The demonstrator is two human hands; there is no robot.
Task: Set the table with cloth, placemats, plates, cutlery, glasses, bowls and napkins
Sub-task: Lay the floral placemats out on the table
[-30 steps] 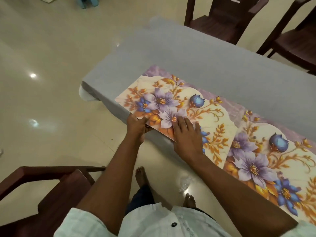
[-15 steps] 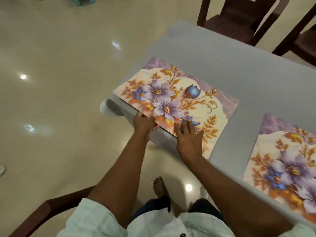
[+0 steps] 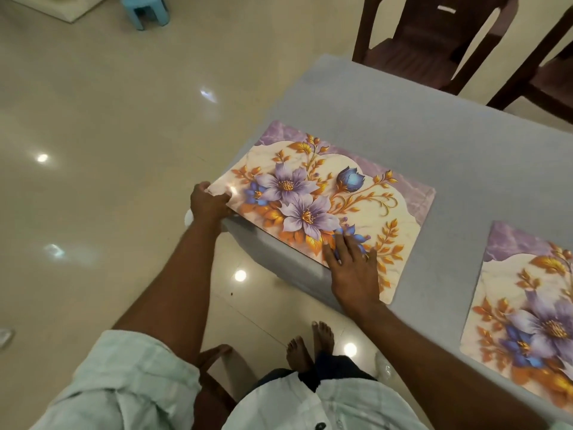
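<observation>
I have both hands on the mat [image 3: 341, 206], which lies on the grey cloth [image 3: 387, 119] at the table's left end. My left hand [image 3: 209, 204] grips the mat's near-left corner, fingers curled round its edge where that corner juts out past the table into the air. My right hand [image 3: 353, 268] lies flat on the near long edge, fingers straight and spread, pressing the mat down onto the cloth. The mat's long axis runs from my left hand away to the far right, askew to the table's edge rather than square with it. That skew is what the next move hangs on, I judge: the overhanging corner sits right in my left grip, so that hand is the one to swing it inward while the right palm acts as the pivot. A second mat [image 3: 527, 305] lies well apart on the right, already flat. No plates, cutlery, glasses, bowls or napkins are in view, so the job looks young.
</observation>
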